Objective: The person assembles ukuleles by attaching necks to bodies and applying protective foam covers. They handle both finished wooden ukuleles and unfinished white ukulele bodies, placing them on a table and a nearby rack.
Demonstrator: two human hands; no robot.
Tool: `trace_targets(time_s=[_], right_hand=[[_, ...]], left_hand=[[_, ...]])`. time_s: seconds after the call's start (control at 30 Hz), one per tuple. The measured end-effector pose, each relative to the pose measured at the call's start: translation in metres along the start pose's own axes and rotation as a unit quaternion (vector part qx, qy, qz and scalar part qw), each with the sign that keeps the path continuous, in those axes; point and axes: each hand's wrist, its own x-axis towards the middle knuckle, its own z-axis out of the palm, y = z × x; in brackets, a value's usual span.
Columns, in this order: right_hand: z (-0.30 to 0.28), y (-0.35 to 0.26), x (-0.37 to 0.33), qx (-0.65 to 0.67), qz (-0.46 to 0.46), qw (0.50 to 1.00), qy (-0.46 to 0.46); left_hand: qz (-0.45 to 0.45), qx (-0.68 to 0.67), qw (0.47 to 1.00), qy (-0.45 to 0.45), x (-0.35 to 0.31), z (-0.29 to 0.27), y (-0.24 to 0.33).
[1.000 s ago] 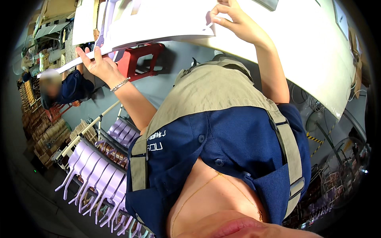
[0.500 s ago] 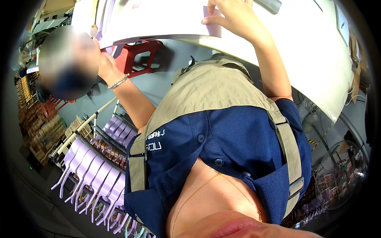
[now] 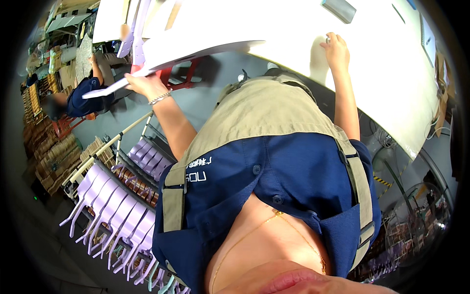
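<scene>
My left hand (image 3: 147, 85) is closed round the narrow end of a long, flat, pale lilac piece (image 3: 111, 89). Its wider part stretches right along the table's near edge, seen nearly edge-on. My right hand (image 3: 337, 53) is over the white table (image 3: 391, 73) to the right, fingers curled together. A small shiny bit shows at its fingertips; whether it is held or worn cannot be made out. Beyond the left hand, more lilac strips with holes (image 3: 138, 49) hang over the table edge.
A grey block (image 3: 339, 11) lies on the far part of the table. A red stool (image 3: 188, 73) stands under the edge. Lower left, a rack (image 3: 105, 164) carries several lilac forked pieces (image 3: 110, 208). Another person (image 3: 88, 98) sits at far left.
My right hand has left the lilac piece and moved right across the table. My left hand has shifted slightly right, and the piece in it is now tilted up at the table edge.
</scene>
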Motion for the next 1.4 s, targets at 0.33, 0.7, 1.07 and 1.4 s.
trace_targets(time_s=[0.33, 0.7, 1.07, 1.4], right_hand=[[-0.064, -0.143, -0.011, 0.492, -0.299, 0.804, -0.149], [-0.083, -0.167, -0.011, 0.351, -0.435, 0.826, 0.069], [0.005, -0.110, -0.006, 0.675, -0.062, 0.722, -0.139], [0.022, -0.102, -0.009, 0.626, 0.014, 0.752, -0.204]], left_hand=[[-0.412, -0.112, 0.904, 0.015, -0.016, -0.078, -0.062], [-0.412, -0.138, 0.822, -0.368, -0.035, -0.073, -0.067], [-0.141, -0.223, 0.950, -0.168, -0.059, -0.007, 0.009], [0.029, -0.153, 0.955, -0.253, -0.070, 0.025, 0.043]])
